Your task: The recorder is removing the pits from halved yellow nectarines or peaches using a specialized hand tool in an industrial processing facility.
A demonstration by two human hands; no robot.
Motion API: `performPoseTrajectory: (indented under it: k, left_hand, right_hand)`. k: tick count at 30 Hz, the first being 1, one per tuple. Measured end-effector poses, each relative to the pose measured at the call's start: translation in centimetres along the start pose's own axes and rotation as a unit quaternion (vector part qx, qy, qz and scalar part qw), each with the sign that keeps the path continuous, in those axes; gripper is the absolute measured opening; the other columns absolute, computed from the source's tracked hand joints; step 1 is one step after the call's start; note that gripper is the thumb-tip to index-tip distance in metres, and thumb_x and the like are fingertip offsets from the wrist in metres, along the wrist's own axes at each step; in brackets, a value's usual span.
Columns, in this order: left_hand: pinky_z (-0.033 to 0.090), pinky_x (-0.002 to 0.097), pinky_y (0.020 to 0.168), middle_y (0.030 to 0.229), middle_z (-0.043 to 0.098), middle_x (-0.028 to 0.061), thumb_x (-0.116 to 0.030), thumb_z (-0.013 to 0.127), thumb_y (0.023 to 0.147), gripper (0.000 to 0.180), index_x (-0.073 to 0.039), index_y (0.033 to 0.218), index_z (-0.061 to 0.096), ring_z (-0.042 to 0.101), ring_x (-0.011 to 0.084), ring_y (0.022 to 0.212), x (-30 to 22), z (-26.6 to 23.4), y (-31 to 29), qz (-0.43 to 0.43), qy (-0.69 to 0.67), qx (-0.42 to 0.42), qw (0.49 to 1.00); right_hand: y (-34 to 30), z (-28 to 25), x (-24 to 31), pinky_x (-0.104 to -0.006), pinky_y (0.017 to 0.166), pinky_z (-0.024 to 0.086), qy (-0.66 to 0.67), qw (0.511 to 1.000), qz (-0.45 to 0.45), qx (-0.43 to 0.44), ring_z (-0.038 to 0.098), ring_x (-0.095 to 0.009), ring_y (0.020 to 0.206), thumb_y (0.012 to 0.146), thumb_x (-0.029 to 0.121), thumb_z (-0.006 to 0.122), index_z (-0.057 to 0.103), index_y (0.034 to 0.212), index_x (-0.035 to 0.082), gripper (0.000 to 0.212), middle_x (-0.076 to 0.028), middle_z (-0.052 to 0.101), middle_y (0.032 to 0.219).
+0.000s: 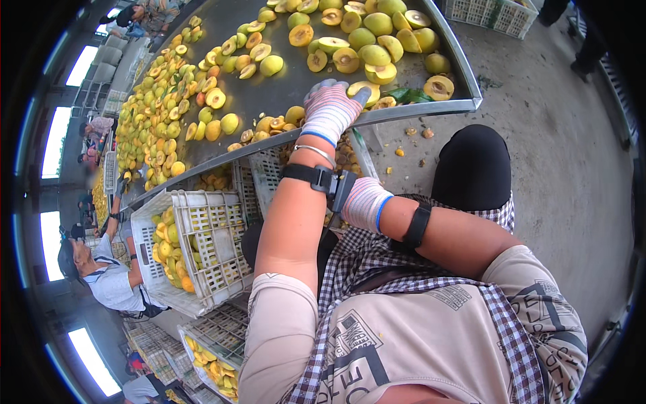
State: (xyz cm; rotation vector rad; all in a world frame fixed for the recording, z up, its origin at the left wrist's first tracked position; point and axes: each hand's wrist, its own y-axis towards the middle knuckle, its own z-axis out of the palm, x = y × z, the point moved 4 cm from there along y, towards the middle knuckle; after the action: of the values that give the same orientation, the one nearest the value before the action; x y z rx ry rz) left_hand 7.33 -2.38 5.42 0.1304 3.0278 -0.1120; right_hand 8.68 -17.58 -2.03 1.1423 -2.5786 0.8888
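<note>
My left hand (332,110), in a striped glove with grey-coated fingers, reaches over the near rim of a metal sorting table (296,84). Its thumb and fingers close around a yellow halved stone fruit (362,87), partly hidden by the glove. Lower down, my right hand (367,204), gloved likewise, is close to my left wrist. A dark box-shaped device (342,190) on the left wrist's strap covers its fingers, so I cannot see what they hold. Green-yellow fruit, whole and halved (379,54), lies beyond my left hand, with green leaves (407,95) to its right.
A white plastic crate (222,249) of fruit stands tilted left of my arm, with another crate (215,350) below it. A co-worker in a light shirt (114,279) reaches to the table from the left. Fruit scraps (400,151) lie on the concrete floor near my dark-clothed knee (474,168).
</note>
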Motion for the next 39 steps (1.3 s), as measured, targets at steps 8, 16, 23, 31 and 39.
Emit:
performPoseTrajectory:
  k: [8,16,23,31,39]
  left_hand:
    - [0.049,0.0313,0.082,0.105,0.062,0.0136,-0.018,0.074,0.074,0.045,-0.004,0.111,0.052,0.063,0.0231,0.090,-0.8,0.3,-0.4,0.036,-0.256,0.005,0.966]
    - [0.044,0.0212,0.053,0.091,0.062,0.0066,-0.026,0.064,0.081,0.036,-0.004,0.108,0.055,0.057,0.0122,0.068,6.4,-0.6,-8.1,-0.099,-0.766,-0.078,0.630]
    - [0.041,0.0231,0.051,0.098,0.062,0.0112,-0.025,0.061,0.082,0.036,-0.003,0.110,0.053,0.056,0.0151,0.065,9.7,1.9,-14.9,-0.146,-0.857,-0.059,0.491]
    - [0.048,0.0321,0.077,0.112,0.057,0.0124,-0.023,0.061,0.080,0.044,-0.007,0.120,0.049,0.058,0.0220,0.089,9.9,3.6,-17.3,-0.108,-0.910,-0.036,0.399]
    - [0.044,0.0391,0.094,0.122,0.052,0.0180,-0.021,0.058,0.084,0.048,-0.009,0.128,0.041,0.054,0.0264,0.107,8.1,3.9,-17.3,-0.063,-0.794,-0.124,0.591]
  right_hand:
    - [-0.8,-0.5,-0.1,-0.0378,0.073,0.054,-0.008,0.999,-0.021,-0.035,0.065,-0.023,0.090,0.075,0.016,0.062,0.067,0.103,0.018,0.028,-0.005,0.067,0.095]
    - [-2.7,-3.9,-2.2,-0.0440,0.068,0.052,0.077,0.988,0.101,-0.092,0.065,-0.032,0.083,0.078,0.026,0.060,0.058,0.101,-0.003,0.037,-0.018,0.066,0.088]
    - [-5.1,-7.5,-2.2,-0.0415,0.070,0.051,0.179,0.958,0.144,-0.172,0.064,-0.034,0.079,0.087,0.036,0.050,0.054,0.100,-0.004,0.042,-0.020,0.065,0.080]
    - [-0.8,-3.2,-3.9,-0.0427,0.072,0.049,0.314,0.916,0.012,-0.251,0.062,-0.038,0.079,0.092,0.042,0.044,0.052,0.102,-0.005,0.050,-0.023,0.063,0.078]
    - [-4.3,-6.3,0.3,-0.0438,0.063,0.050,0.211,0.945,0.045,-0.247,0.062,-0.037,0.072,0.086,0.023,0.054,0.051,0.097,-0.003,0.028,-0.022,0.062,0.075]
